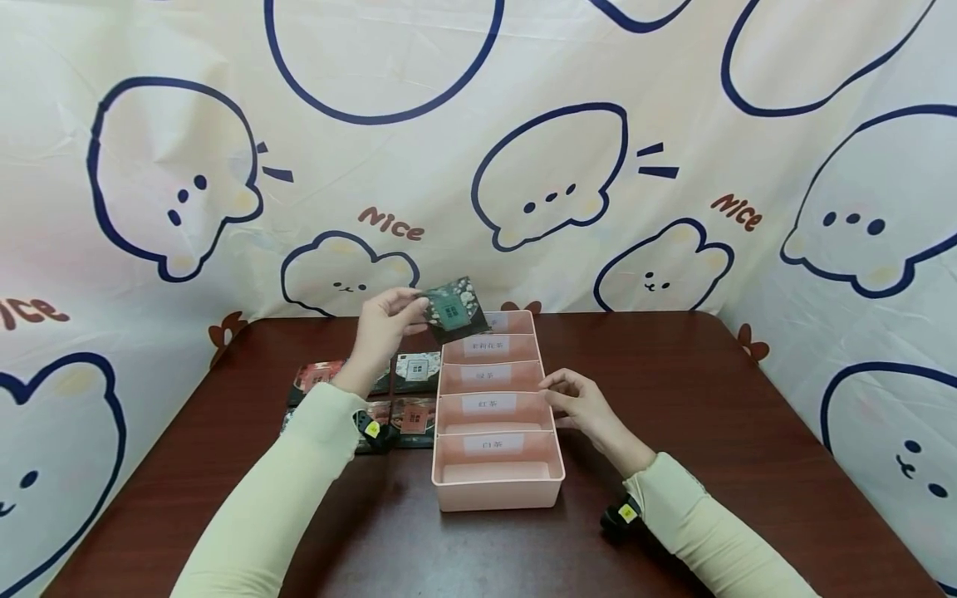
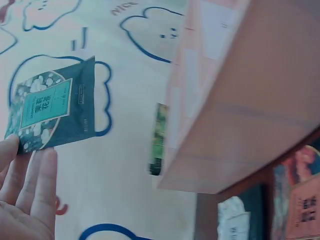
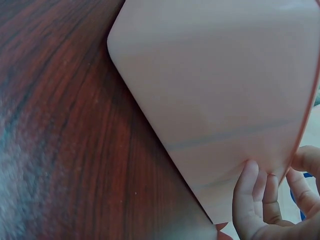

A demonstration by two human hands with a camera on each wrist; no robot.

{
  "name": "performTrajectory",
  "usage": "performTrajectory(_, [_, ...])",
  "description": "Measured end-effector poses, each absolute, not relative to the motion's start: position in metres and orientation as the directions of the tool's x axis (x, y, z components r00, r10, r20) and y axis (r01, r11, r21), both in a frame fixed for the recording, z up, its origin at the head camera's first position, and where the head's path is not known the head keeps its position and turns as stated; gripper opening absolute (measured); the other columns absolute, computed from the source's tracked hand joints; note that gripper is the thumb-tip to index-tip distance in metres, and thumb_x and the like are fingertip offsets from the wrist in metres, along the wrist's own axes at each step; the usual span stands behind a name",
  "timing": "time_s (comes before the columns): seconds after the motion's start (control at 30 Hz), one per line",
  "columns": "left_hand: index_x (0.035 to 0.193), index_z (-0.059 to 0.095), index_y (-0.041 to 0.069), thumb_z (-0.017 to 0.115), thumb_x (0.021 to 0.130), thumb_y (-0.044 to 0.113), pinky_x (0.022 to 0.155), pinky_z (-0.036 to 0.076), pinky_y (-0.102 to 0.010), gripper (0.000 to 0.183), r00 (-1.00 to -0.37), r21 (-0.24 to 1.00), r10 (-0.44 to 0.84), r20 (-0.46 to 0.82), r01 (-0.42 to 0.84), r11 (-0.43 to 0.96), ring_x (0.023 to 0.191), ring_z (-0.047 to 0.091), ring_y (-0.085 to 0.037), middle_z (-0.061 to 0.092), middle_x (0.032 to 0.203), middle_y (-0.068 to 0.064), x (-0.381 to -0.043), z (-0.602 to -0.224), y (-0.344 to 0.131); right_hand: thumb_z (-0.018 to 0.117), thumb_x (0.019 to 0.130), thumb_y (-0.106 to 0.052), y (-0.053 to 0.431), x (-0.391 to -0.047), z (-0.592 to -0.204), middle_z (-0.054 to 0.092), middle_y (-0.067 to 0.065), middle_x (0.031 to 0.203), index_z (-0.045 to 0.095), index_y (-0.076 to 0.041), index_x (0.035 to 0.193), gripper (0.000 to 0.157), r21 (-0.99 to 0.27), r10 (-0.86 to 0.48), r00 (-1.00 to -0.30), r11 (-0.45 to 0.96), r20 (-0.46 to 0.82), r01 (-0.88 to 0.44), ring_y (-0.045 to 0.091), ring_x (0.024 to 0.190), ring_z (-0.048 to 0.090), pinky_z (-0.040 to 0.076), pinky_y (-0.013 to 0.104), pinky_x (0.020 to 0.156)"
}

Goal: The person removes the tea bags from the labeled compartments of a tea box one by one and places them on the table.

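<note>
My left hand point(image 1: 385, 328) pinches a dark green tea sachet point(image 1: 458, 309) by its edge, raised over the far end of the pink divided box point(image 1: 497, 497). In the left wrist view, the sachet point(image 2: 52, 107) shows a teal label and white flowers, with the thumb on one side and fingers on the other. My right hand point(image 1: 589, 413) holds the box's right side. As the right wrist view shows, its fingers point(image 3: 246, 192) lie on the outer wall with the thumb at the rim. White labels point(image 1: 489, 404) mark the box's compartments.
Left of the box lie several sachets in rows, among them a red-labelled sachet point(image 1: 414, 419) and a white-labelled sachet point(image 1: 417, 371). A green-yellow packet point(image 2: 159, 140) is partly hidden by the box. A patterned cloth point(image 1: 441, 166) hangs behind the dark wooden table point(image 1: 673, 374).
</note>
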State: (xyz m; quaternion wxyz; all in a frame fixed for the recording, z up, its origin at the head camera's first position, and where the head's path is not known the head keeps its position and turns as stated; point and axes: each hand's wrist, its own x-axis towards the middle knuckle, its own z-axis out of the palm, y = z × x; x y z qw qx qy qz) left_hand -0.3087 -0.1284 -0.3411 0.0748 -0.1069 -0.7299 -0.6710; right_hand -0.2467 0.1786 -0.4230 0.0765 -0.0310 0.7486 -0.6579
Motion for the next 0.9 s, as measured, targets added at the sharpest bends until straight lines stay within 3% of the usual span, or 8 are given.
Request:
performTrajectory(0.1, [0.114, 0.063, 0.007, 0.065, 0.093, 0.018, 0.070, 0.058, -0.026, 0.024, -0.963, 0.963, 0.041, 0.265, 0.266, 0.030, 0.076, 0.068, -0.008, 0.070, 0.093, 0.007, -0.304, -0.333, -0.133, 0.063, 0.092, -0.009, 0.178, -0.247, -0.424, 0.056, 0.005, 0.091, 0.058, 0.002, 0.111, 0.023, -0.990, -0.147, -0.986, 0.134, -0.073, 0.053, 0.016, 0.081, 0.066, 0.059, 0.038, 0.067])
performTrajectory(0.4, [0.125, 0.063, 0.016, 0.066, 0.093, 0.022, 0.068, 0.059, -0.027, 0.033, -0.943, 0.944, 0.082, 0.323, 0.328, 0.048, 0.075, 0.066, -0.010, 0.068, 0.087, 0.005, -0.285, -0.321, -0.149, 0.065, 0.092, -0.013, 0.178, -0.246, -0.422, 0.056, 0.005, 0.091, 0.058, 0.001, 0.112, 0.025, -0.987, -0.155, -0.986, 0.155, -0.066, 0.042, 0.016, 0.081, 0.066, 0.059, 0.036, 0.067])
performTrajectory(0.7, [0.126, 0.061, 0.004, 0.067, 0.092, 0.019, 0.065, 0.059, -0.030, 0.038, -0.937, 0.941, 0.121, 0.328, 0.336, 0.050, 0.071, 0.065, -0.009, 0.067, 0.083, 0.006, -0.270, -0.321, -0.160, 0.063, 0.093, -0.012, 0.180, -0.246, -0.421, 0.056, 0.006, 0.092, 0.058, 0.001, 0.112, 0.024, -0.987, -0.159, -0.984, 0.150, -0.077, 0.053, 0.017, 0.083, 0.066, 0.059, 0.037, 0.068])
performTrajectory(0.9, [0.126, 0.061, 0.003, 0.068, 0.092, 0.020, 0.064, 0.059, -0.030, 0.039, -0.936, 0.937, 0.117, 0.332, 0.341, 0.074, 0.069, 0.066, -0.008, 0.067, 0.081, 0.006, -0.260, -0.326, -0.172, 0.063, 0.093, -0.012, 0.179, -0.246, -0.421, 0.055, 0.006, 0.093, 0.058, 0.001, 0.113, 0.025, -0.986, -0.156, -0.985, 0.156, -0.078, 0.054, 0.017, 0.083, 0.066, 0.059, 0.037, 0.068])
